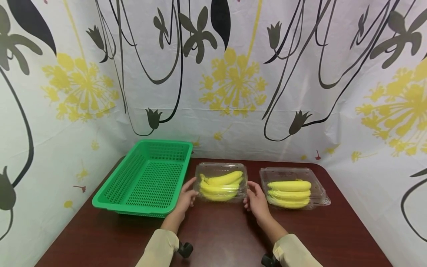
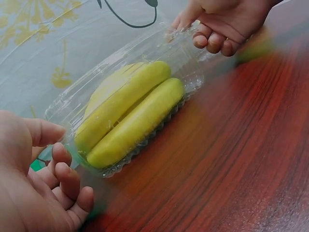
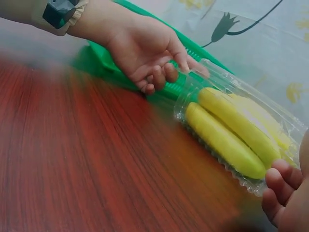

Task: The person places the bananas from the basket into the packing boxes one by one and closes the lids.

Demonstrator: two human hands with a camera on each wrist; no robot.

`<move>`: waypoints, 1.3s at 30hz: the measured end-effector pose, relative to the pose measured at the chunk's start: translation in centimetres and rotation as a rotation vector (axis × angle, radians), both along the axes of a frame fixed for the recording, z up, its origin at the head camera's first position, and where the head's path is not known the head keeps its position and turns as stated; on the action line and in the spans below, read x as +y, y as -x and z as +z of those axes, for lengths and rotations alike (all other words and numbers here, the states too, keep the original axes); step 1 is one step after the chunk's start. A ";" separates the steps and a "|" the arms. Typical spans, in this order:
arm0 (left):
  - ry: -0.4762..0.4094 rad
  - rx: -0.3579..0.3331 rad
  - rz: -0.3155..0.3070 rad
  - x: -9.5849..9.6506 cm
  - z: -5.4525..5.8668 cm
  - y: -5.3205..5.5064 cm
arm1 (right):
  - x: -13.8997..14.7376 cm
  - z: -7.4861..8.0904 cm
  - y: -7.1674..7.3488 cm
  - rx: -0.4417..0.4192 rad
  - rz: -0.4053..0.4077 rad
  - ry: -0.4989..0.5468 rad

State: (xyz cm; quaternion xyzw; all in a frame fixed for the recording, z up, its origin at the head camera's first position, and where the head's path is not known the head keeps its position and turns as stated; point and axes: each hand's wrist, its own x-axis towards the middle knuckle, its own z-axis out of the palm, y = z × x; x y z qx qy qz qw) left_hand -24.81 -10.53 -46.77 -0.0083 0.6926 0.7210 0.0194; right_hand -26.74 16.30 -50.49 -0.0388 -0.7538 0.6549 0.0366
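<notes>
A clear plastic clamshell box (image 1: 221,168) with several yellow bananas (image 1: 220,187) in it sits at the middle of the table, toward the back. My left hand (image 1: 184,201) pinches its left end between thumb and fingers, the other fingers curled below. At the opposite end, my right hand (image 1: 258,203) pinches the box the same way. In the left wrist view, the box's ribbed lower edge shows close over the wood, with the lid down over the bananas (image 2: 130,116). The right wrist view shows the left hand (image 3: 149,53) gripping the far corner.
Left of the box stands a green plastic basket (image 1: 130,209) with perforated walls. A second clear box (image 1: 321,193) of bananas (image 1: 289,194) lies to the right of my right hand. A patterned cloth (image 1: 233,137) hangs behind the dark red wooden table (image 1: 220,237).
</notes>
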 end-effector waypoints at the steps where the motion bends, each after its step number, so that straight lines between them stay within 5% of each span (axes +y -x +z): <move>1: 0.001 0.000 0.000 0.0 0.0 0.0 | 0.0 -0.1 0.0 0.005 0.006 -0.003; 20: 0.010 0.019 -0.008 0.1 0.2 -0.1 | -0.2 -0.4 0.1 0.051 0.029 0.004; 31: 0.009 0.026 0.009 -0.2 -2.9 2.1 | -0.5 -0.5 0.3 0.065 0.007 0.037; 39: 0.010 0.024 0.028 -0.1 -3.3 2.4 | -0.6 -0.7 0.6 0.066 -0.012 0.058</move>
